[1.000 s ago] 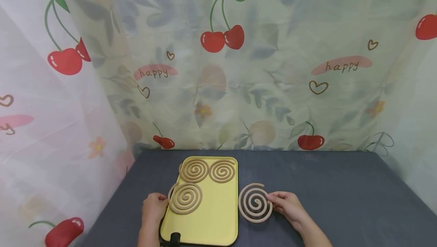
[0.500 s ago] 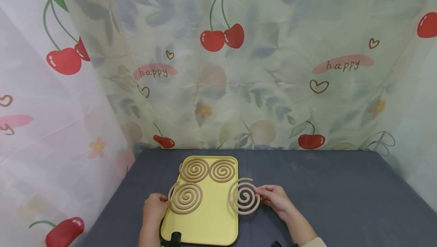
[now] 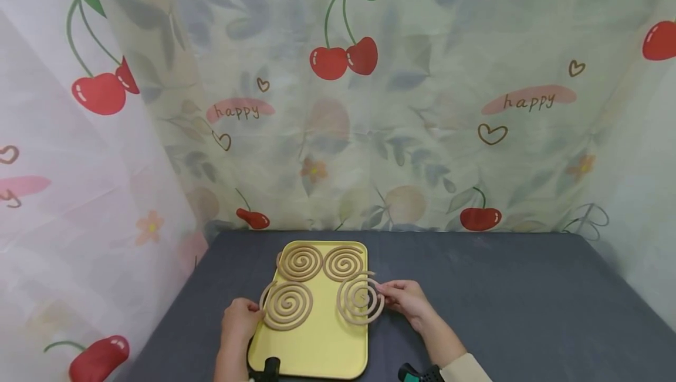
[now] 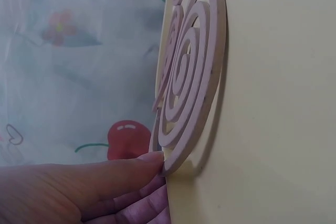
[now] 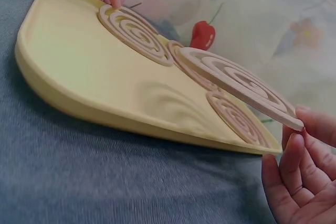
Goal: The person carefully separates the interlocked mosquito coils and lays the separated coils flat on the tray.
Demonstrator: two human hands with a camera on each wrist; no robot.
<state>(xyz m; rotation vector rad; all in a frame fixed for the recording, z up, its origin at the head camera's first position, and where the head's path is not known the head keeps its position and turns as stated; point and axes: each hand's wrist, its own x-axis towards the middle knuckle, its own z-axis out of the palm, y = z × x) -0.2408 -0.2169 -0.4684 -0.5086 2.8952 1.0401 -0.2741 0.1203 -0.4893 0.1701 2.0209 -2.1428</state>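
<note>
A yellow tray (image 3: 322,352) bears two brown mosquito coils near its far end, a left one (image 3: 299,263) and a right one (image 3: 343,264). Another mosquito coil (image 3: 287,306) lies at the tray's left edge and overhangs the rim a little. My left hand (image 3: 240,320) pinches that coil's outer edge, thumb on the upper side, other fingers partly hidden beside the rim. A lighter-looking mosquito coil (image 5: 247,85) hangs tilted above the tray's right edge, casting a shadow on it. Thumb and fingers of my right hand (image 3: 406,300) pinch its right edge.
The tray rests on a dark cloth-covered table (image 3: 502,306). Behind and beside stands a printed curtain (image 3: 422,106) with cherries. Dark wrist-worn gear (image 3: 269,367) sits by the tray's near left corner; more gear (image 3: 417,373) is at the right wrist.
My right hand has moved left and slightly away from me, bringing its mosquito coil from beside the tray to over its right edge. The left hand stays in place.
</note>
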